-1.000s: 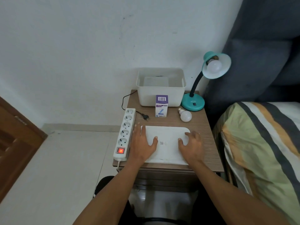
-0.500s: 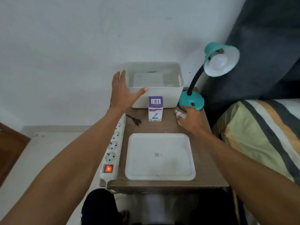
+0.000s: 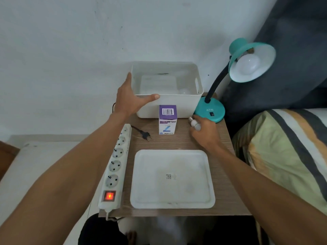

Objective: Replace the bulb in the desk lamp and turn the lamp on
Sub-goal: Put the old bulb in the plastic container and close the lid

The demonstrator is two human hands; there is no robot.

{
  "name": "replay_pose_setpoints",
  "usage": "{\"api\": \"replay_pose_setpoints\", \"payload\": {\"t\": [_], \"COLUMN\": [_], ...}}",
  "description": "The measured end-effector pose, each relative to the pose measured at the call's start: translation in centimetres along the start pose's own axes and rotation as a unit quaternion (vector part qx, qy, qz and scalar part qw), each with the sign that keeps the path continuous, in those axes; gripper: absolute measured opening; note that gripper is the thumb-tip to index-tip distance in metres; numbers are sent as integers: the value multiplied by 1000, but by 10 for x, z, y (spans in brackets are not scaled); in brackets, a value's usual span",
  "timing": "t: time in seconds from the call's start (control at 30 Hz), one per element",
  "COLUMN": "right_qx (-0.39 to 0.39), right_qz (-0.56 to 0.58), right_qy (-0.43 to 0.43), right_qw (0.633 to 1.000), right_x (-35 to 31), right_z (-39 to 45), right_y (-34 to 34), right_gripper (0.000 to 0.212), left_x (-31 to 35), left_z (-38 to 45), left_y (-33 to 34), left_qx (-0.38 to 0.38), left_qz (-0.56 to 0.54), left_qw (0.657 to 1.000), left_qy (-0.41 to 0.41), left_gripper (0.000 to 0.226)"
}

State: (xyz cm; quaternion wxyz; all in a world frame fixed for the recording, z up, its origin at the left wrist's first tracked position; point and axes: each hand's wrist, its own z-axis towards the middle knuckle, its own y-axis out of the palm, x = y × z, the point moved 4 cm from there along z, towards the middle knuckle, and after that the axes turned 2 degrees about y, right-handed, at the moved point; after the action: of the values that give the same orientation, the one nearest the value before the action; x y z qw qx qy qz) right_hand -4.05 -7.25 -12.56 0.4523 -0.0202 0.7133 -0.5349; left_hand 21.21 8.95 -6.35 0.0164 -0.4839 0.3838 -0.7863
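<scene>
Two bare forearms reach over a small wooden table (image 3: 178,142). Nearest, a white tray (image 3: 172,179) lies flat; left of it a power strip (image 3: 115,167) runs along the edge, its red switch lit. Beyond the tray, an unplugged black plug (image 3: 146,136) lies beside a purple-and-white box (image 3: 167,119). Right hand (image 3: 205,133), fingers curled around a loose bulb (image 3: 194,123) on the tabletop, just in front of the teal lamp (image 3: 210,110) base. Left hand (image 3: 131,99), fingers spread, thumb along the front rim of a white bin (image 3: 168,106). Lamp shade raised at right, another bulb (image 3: 249,64) seated inside it, unlit.
</scene>
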Motion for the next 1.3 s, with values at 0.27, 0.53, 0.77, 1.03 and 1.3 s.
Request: {"api": "replay_pose_setpoints", "payload": {"t": [0.27,0.53,0.77,1.03,1.3], "right_qx": [100,119,-53,-75,-63], "right_qz": [96,101,78,-19,-42], "right_qy": [-185,-164,-90,-116,-90], "right_qw": [973,974,991,990,993], "right_x": [-79,-145,-140,-141,-138], "right_z": [-4,51,92,96,95], "right_y": [-60,-65,-22,-14,-11], "right_gripper": [47,48,56,55,59], "left_x": [6,11,10,3,2], "left_z": [-3,-6,-4,-2,-2], "left_y": [-2,-5,-5,-2,-1], "left_qx": [14,32,27,36,8], "left_qz": [-14,-32,-26,-12,-7], "left_qw": [999,998,999,998,1000], "left_qy": [28,37,36,44,21], "left_gripper": [118,105,111,117,116]}}
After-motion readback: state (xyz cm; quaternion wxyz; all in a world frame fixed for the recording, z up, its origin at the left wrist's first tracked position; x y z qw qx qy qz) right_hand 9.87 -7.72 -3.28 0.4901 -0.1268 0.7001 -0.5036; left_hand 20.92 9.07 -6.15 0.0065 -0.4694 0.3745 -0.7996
